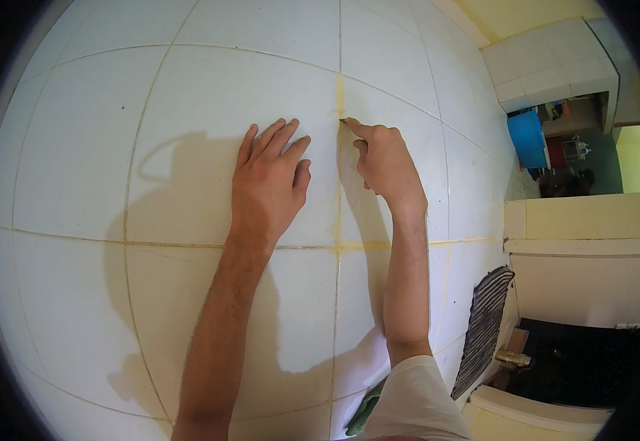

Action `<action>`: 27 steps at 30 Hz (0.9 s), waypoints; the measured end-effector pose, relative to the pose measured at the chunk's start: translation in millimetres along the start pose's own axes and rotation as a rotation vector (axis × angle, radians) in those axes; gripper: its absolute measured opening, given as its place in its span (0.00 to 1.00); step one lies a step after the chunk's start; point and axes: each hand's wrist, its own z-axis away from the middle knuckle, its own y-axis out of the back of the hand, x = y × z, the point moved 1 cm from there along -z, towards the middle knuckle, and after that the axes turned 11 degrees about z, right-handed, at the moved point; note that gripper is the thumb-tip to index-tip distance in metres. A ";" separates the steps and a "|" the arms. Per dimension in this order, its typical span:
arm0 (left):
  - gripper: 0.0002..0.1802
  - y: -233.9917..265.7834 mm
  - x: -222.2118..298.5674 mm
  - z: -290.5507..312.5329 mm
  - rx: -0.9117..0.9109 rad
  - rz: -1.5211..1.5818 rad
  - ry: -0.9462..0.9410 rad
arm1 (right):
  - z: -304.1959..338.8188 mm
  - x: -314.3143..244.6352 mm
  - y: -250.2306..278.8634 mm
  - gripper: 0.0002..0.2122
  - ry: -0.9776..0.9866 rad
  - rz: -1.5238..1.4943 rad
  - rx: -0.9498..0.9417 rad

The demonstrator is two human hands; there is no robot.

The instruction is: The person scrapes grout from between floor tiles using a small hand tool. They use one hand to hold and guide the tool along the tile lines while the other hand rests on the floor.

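Observation:
My left hand (268, 180) lies flat on a white wall tile (210, 147), fingers spread, just left of a vertical grout line (339, 95) stained yellow. My right hand (385, 165) is closed around a small dark tool whose tip (343, 120) touches that grout line. The rest of the tool is hidden inside my fist. Both forearms come up from the lower edge, and their shadows fall on the tiles to the left.
A horizontal yellowed grout line (408, 244) runs under my wrists. At the right are a white tiled counter (577, 220), a dark striped cloth (485, 323), a blue container (526, 136) and a dark opening below. A green cloth (364, 415) shows near my sleeve.

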 end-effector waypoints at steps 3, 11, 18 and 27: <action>0.17 0.3 0.0 0.1 -0.004 0.016 0.005 | -0.2 -2.4 1.8 0.22 -0.009 0.013 -0.007; 0.24 6.4 28.6 0.6 -0.416 0.727 -0.108 | -2.1 2.5 -1.0 0.22 0.031 0.021 0.011; 0.10 28.0 17.3 -5.0 0.104 0.564 -0.657 | -1.5 -0.2 -0.6 0.22 0.007 -0.011 -0.016; 0.09 25.8 17.5 -2.7 0.265 0.357 -0.509 | -0.3 -0.6 1.4 0.23 0.010 -0.002 -0.001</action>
